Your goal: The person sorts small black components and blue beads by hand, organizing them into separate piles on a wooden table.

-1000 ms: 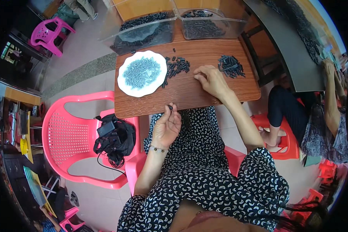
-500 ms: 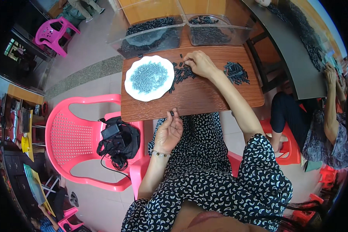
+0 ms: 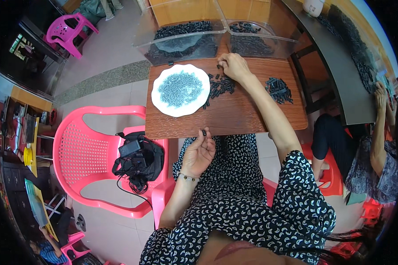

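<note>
My left hand (image 3: 198, 153) is palm up just in front of the table's near edge, thumb and forefinger closed on a small black cylindrical piece (image 3: 204, 132). Over the far part of the brown table (image 3: 185, 126), my right hand (image 3: 235, 67) has its fingers curled together, with another small black piece (image 3: 218, 66) at the fingertips. A loose heap of black pieces (image 3: 223, 87) lies below that hand. On its left stands a white scalloped plate (image 3: 157, 104) full of small grey, shiny pieces (image 3: 180, 89). A second black heap (image 3: 278, 90) sits right of my forearm.
Two clear plastic bins (image 3: 183, 46) (image 3: 263, 46) with black pieces stand at the table's far edge. A pink chair (image 3: 82, 154) at left bears a black bag (image 3: 141, 163). At right, another person's hand (image 3: 380, 95) works at a dark table (image 3: 356, 108).
The whole view has shifted, so the table appears farther right. My right hand has moved slightly left and away, to the lone black piece. My left hand keeps hold of its piece.
</note>
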{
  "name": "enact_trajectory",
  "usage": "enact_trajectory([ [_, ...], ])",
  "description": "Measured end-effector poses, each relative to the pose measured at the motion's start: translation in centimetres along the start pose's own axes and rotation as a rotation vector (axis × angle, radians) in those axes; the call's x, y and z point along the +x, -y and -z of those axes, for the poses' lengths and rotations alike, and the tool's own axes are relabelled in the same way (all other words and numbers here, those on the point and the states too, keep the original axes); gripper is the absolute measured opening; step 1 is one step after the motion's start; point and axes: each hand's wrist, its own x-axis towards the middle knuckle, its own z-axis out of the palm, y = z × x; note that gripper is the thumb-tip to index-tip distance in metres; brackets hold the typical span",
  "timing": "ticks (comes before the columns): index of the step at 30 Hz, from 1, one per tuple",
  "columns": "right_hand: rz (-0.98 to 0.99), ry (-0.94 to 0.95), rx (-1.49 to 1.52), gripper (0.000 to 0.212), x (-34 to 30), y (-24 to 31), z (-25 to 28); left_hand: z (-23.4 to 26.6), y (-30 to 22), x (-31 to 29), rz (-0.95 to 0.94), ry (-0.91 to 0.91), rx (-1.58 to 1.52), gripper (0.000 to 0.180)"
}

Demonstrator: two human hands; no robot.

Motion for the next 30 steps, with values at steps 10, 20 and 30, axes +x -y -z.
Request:
enact_trajectory([
  [10, -0.104, 0.056, -0.127, 0.012, 0.5, 1.1, -1.0, -0.2, 0.4, 0.1, 0.000, -0.021, 0.057, 0.027],
  [20, -0.065, 0.007, 0.220, 0.010, -4.8, 3.4, 4.3, -0.6, 0.8, 0.1, -0.033, 0.010, 0.132, 0.027],
  [30, -0.290, 0.159, 0.650, 0.013, -14.7, 6.3, 7.4, -0.7, 1.8, 0.6, -0.030, 0.015, 0.183, 0.032],
])
